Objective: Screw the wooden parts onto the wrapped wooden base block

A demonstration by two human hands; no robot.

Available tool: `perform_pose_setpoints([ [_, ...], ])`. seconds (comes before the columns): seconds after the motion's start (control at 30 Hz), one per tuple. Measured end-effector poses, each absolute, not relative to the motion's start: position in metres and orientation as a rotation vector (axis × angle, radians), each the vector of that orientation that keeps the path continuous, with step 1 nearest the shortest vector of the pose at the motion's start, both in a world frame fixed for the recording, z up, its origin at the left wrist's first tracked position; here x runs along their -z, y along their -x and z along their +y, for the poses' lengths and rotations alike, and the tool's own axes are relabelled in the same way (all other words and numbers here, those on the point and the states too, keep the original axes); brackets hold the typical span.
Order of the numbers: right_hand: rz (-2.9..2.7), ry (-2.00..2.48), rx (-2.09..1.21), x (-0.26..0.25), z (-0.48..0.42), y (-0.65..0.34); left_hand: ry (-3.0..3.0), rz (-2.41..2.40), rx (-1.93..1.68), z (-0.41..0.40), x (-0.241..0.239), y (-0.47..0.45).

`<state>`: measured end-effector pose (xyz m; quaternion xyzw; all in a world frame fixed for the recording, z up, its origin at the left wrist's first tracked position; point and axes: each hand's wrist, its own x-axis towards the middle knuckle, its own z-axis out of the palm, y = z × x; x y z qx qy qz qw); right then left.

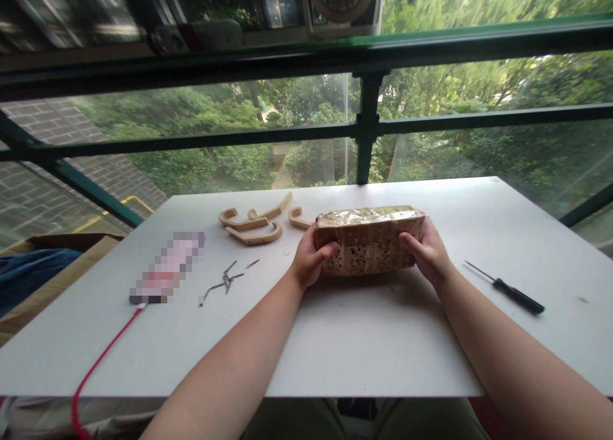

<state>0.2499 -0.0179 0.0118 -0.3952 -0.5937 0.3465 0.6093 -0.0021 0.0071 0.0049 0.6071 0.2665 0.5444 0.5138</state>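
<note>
Between my two hands is a brown cardboard box (368, 248) wrapped in shiny clear tape, its front side dotted with dark specks or holes. My left hand (311, 258) grips its left end, thumb on the front. At the right end, my right hand (428, 248) holds it the same way. The fingers behind the box are hidden. I cannot tell whether its underside touches the white table. Several curved wooden hooks (253, 237) lie left of the box, and one hook (299, 219) is partly hidden behind my left hand.
Several metal screws or pins (226, 279) lie left of my forearm. A screwdriver (520, 296) with a black handle rests on the right of the white table (373, 357). A blurred-out phone (170, 267) has a red cable (103, 363). Green railings (366, 127) stand behind.
</note>
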Motion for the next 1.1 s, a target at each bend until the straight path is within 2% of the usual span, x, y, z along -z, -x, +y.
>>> perform_pose_setpoints([
  [0.5,-1.279,1.095,-0.949,-0.006,-0.013,-0.253,-1.336,0.639,-1.207,0.006,-0.011,0.000],
  [0.8,-1.162,1.171,-1.156,0.000,-0.010,-0.256,-1.372,0.698,-1.184,0.010,-0.006,0.003],
  [1.1,-1.157,1.212,-1.144,0.001,-0.010,-0.257,-1.355,0.744,-1.169,0.011,-0.007,0.001],
])
